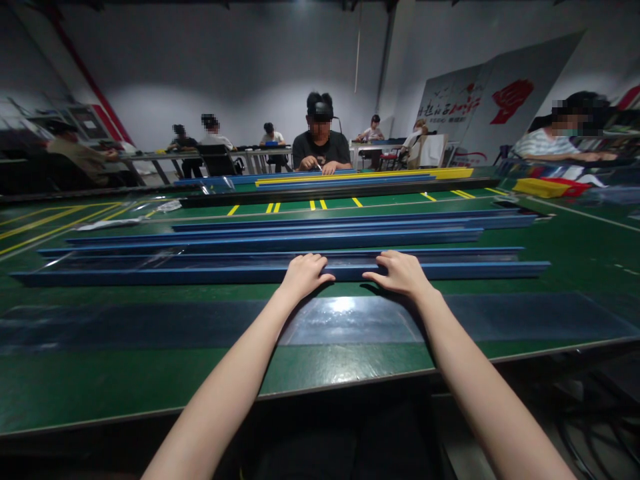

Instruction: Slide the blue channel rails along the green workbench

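Observation:
A long blue U-shaped channel (240,273) lies lengthwise across the green table. My left hand (304,273) grips its near wall left of the middle, fingers over the edge and thumb on the near side. Farther right, my right hand (397,270) holds the same wall in the same way, its thumb pointing toward the left one. Between me and the channel, a clear plastic strip (345,320) lies flat, shining under the light. My fingertips inside the channel are partly hidden.
Several more blue channels (320,235) lie behind, parallel. Beyond them are a black strip (340,190), a yellow strip (370,176) and a co-worker (321,143) seated opposite. Yellow and red trays (543,187) stand at right. The table's near edge (350,388) runs below my forearms.

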{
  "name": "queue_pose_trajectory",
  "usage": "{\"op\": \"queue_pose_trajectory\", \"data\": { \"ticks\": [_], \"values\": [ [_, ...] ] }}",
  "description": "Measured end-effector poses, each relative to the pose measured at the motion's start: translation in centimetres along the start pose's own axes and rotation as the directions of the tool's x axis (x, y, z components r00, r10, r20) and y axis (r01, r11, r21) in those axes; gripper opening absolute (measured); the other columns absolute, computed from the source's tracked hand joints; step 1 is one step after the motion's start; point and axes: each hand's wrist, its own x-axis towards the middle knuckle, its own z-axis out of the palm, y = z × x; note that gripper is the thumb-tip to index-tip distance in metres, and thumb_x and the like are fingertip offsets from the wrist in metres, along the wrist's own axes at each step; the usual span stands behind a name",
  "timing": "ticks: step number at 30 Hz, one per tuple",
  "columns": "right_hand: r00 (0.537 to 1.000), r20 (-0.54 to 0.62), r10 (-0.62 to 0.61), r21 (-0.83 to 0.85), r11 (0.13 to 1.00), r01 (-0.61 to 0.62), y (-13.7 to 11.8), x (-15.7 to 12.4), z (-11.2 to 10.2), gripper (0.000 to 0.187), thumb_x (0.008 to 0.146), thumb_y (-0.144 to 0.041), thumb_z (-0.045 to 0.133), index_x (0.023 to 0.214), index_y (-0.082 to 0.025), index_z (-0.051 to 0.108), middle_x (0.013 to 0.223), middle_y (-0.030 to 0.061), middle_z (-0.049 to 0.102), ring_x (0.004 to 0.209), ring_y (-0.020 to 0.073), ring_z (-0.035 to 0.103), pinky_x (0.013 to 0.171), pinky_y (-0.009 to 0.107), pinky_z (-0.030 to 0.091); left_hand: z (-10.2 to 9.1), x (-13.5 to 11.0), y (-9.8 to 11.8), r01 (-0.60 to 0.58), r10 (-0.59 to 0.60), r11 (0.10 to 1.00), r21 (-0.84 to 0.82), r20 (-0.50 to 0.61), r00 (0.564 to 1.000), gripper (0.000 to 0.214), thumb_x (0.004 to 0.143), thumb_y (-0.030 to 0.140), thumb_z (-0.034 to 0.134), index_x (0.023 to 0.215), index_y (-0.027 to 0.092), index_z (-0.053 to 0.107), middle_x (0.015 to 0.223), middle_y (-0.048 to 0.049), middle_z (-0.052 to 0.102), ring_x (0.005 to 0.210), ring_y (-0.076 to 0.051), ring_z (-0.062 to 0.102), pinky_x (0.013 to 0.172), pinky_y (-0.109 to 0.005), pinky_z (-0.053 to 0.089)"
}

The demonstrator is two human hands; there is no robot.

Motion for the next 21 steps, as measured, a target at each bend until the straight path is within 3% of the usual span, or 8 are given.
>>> {"op": "queue_pose_trajectory", "data": {
  "ticks": [4,21],
  "values": [
    [0.997,-0.02,-0.081,-0.01,0.997,0.08,-1.1,0.5,0.2,0.047,0.082,-0.057,0.038,0.074,-0.017,0.061,0.082,0.008,0.063,0.077,0.0169,0.055,0.06,0.026,0.027,-0.1,-0.1,0.1,0.004,-0.004,1.0,0.001,0.003,1.0,0.033,0.079,0.049,0.054,0.088,0.018,0.057,0.092,-0.0036,0.064,0.088,-0.019,0.057,0.072,-0.028,0.04],
    [0.999,0.022,-0.028,-0.009,1.0,0.028,-1.3,0.8,-0.2,0.048,0.081,-0.055,0.038,0.068,-0.016,0.064,0.075,0.0081,0.064,0.07,0.0166,0.055,0.053,0.027,0.021,-0.1,-0.1,0.0,0.009,-0.009,1.0,-0.002,-0.036,0.999,0.038,0.075,0.055,0.054,0.083,0.017,0.057,0.091,-0.0046,0.064,0.088,-0.02,0.056,0.072,-0.029,0.038]
  ]
}}
